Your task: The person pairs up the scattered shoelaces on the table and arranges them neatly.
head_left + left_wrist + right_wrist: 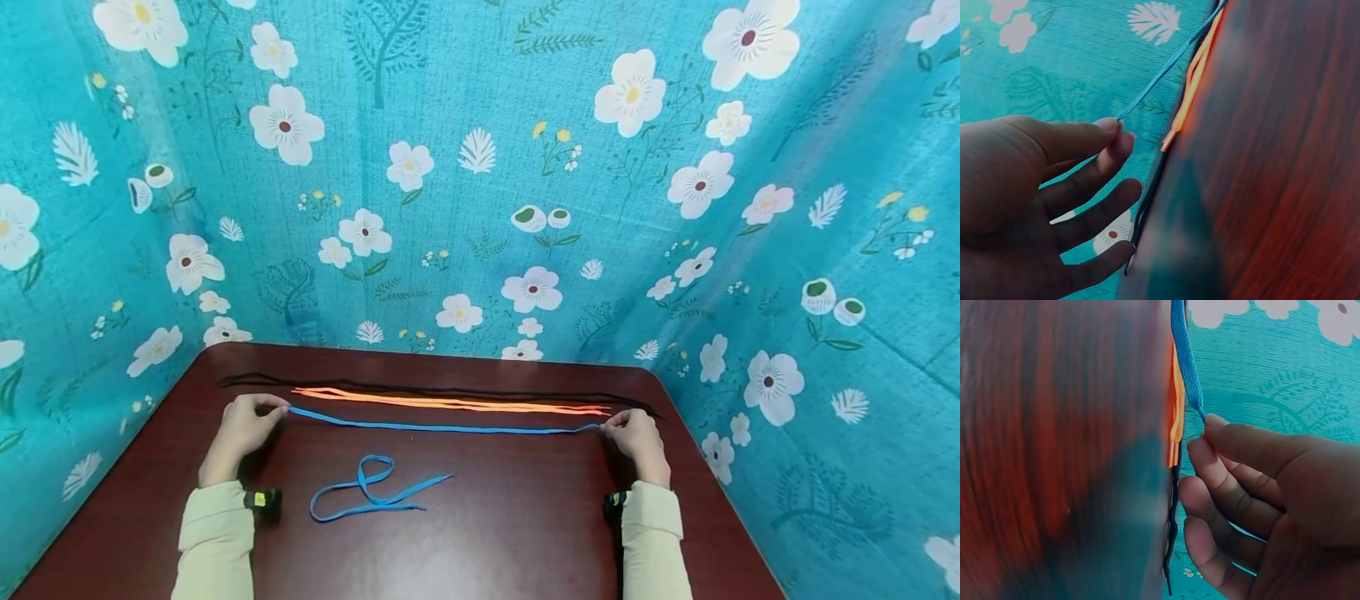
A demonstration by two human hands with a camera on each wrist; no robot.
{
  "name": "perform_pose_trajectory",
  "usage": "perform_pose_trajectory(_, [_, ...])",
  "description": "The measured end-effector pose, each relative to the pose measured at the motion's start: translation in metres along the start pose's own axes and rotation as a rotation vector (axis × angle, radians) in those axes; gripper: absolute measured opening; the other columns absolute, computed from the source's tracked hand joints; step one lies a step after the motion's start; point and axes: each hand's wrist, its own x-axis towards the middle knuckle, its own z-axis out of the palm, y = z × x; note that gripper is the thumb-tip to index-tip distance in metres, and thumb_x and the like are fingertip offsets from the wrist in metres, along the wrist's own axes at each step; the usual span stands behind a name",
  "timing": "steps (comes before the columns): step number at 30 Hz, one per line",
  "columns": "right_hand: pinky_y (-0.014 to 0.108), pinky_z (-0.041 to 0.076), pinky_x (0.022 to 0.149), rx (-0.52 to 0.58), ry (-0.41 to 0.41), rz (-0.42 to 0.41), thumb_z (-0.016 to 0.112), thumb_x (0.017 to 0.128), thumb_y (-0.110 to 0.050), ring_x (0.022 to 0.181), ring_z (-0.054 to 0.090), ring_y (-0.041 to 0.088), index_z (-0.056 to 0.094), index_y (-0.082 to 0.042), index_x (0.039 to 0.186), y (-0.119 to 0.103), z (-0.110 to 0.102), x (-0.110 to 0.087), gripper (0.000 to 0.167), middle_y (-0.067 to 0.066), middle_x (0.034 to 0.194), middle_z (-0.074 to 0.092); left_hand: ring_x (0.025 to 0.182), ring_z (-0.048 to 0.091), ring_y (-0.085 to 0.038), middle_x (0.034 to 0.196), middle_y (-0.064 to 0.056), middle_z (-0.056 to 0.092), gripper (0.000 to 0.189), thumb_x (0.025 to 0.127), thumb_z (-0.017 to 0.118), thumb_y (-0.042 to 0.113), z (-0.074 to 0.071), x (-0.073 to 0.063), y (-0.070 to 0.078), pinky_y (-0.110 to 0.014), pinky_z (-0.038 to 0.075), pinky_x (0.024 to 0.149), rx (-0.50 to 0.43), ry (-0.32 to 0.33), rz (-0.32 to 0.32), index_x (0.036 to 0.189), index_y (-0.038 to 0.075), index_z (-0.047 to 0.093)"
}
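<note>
A blue shoelace (450, 429) stretches from side to side between both hands, sagging slightly. My left hand (247, 429) pinches its left end between thumb and forefinger; in the left wrist view the other fingers of that hand (1054, 181) are spread. At the opposite end, my right hand (637, 437) pinches the tip, and the right wrist view shows the flat blue lace (1186, 356) narrowing into that pinch. Just behind it lie orange shoelaces (450, 403), laid lengthwise. Black shoelaces (420, 388) run behind the orange ones, along the table's far side.
A second blue shoelace (367, 503) lies loosely looped on the dark reddish-brown table (510, 533), nearer the front and left of centre. Beyond the table's far edge hangs a turquoise flowered cloth (465, 233), which also covers both sides. Each wrist wears a strapped black camera.
</note>
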Motion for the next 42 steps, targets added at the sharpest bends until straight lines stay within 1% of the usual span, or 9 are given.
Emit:
perform_pose_trajectory(2, [0.039,0.046,0.062,-0.014,-0.008,-0.003,0.073,0.092,-0.020,0.074,0.060,0.024,0.076,-0.007,0.085,0.003,0.002,0.003,0.015,0.008,0.084,0.070,0.106,0.060,-0.047,0.106,-0.026,0.072,0.016,0.098,0.066,0.010,0.002,0.002,-0.003,-0.063,0.047,0.091,0.010,-0.031,0.000,0.100,-0.002,0.076])
perform_pose_trajectory(6, [0.037,0.045,0.059,-0.037,-0.015,-0.010,0.072,0.091,-0.020,0.070,0.058,0.023,0.076,-0.008,0.082,0.008,0.005,0.012,0.015,0.006,0.080,0.069,0.107,0.060,-0.047,0.108,-0.027,0.071,0.016,0.097,0.066,0.010,0.003,0.008,-0.005,-0.065,0.045,0.093,0.030,-0.068,-0.004,0.100,-0.002,0.077])
perform_pose_trajectory(10, [0.035,0.043,0.057,-0.059,-0.033,-0.021,0.072,0.091,-0.019,0.066,0.056,0.021,0.072,-0.009,0.077,0.012,0.007,0.020,0.018,0.005,0.075,0.067,0.097,0.062,-0.042,0.104,-0.025,0.071,0.014,0.095,0.069,0.011,0.003,0.013,-0.004,-0.061,0.048,0.086,0.051,-0.081,-0.022,0.097,-0.001,0.077])
perform_pose_trajectory(15, [0.035,0.043,0.057,-0.065,-0.054,-0.028,0.071,0.092,-0.018,0.065,0.056,0.021,0.069,-0.008,0.073,0.011,0.005,0.025,0.021,0.005,0.072,0.066,0.081,0.062,-0.029,0.088,-0.016,0.071,0.012,0.093,0.071,0.013,0.006,0.019,0.000,-0.051,0.050,0.075,0.067,-0.104,-0.039,0.094,0.001,0.076])
perform_pose_trajectory(18, [0.035,0.043,0.057,-0.059,-0.055,-0.033,0.071,0.093,-0.018,0.066,0.056,0.022,0.069,-0.007,0.074,0.010,0.003,0.028,0.022,0.006,0.073,0.065,0.077,0.062,-0.026,0.084,-0.013,0.070,0.012,0.092,0.073,0.013,0.008,0.023,0.001,-0.049,0.050,0.073,0.073,-0.109,-0.045,0.091,0.002,0.075])
perform_pose_trajectory(26, [0.035,0.040,0.054,-0.062,-0.055,-0.014,0.073,0.093,-0.019,0.063,0.053,0.021,0.068,-0.008,0.073,0.012,0.000,0.036,0.023,0.004,0.068,0.061,0.079,0.062,-0.028,0.086,-0.013,0.071,0.012,0.092,0.073,0.015,0.015,0.038,0.000,-0.049,0.048,0.071,0.095,-0.104,-0.056,0.091,0.003,0.075])
perform_pose_trajectory(29, [0.035,0.041,0.055,-0.069,-0.065,-0.013,0.071,0.093,-0.017,0.063,0.054,0.022,0.068,-0.007,0.073,0.011,-0.001,0.036,0.022,0.005,0.069,0.061,0.082,0.062,-0.030,0.087,-0.014,0.070,0.011,0.092,0.072,0.013,0.018,0.041,0.001,-0.052,0.047,0.073,0.104,-0.111,-0.064,0.091,0.003,0.075])
perform_pose_trajectory(35, [0.035,0.042,0.056,-0.090,-0.082,-0.017,0.071,0.093,-0.017,0.064,0.055,0.022,0.067,-0.008,0.072,0.010,0.001,0.035,0.024,0.006,0.071,0.063,0.087,0.061,-0.035,0.092,-0.018,0.070,0.008,0.091,0.073,0.012,0.021,0.043,-0.003,-0.056,0.045,0.075,0.153,-0.131,-0.065,0.089,0.004,0.075])
perform_pose_trajectory(42, [0.035,0.042,0.056,-0.098,-0.089,-0.022,0.071,0.093,-0.018,0.064,0.055,0.021,0.065,-0.010,0.070,0.013,0.002,0.038,0.025,0.005,0.070,0.062,0.089,0.061,-0.037,0.093,-0.019,0.071,0.005,0.088,0.075,0.009,0.021,0.043,-0.003,-0.057,0.044,0.073,0.190,-0.116,-0.021,0.090,0.004,0.076])
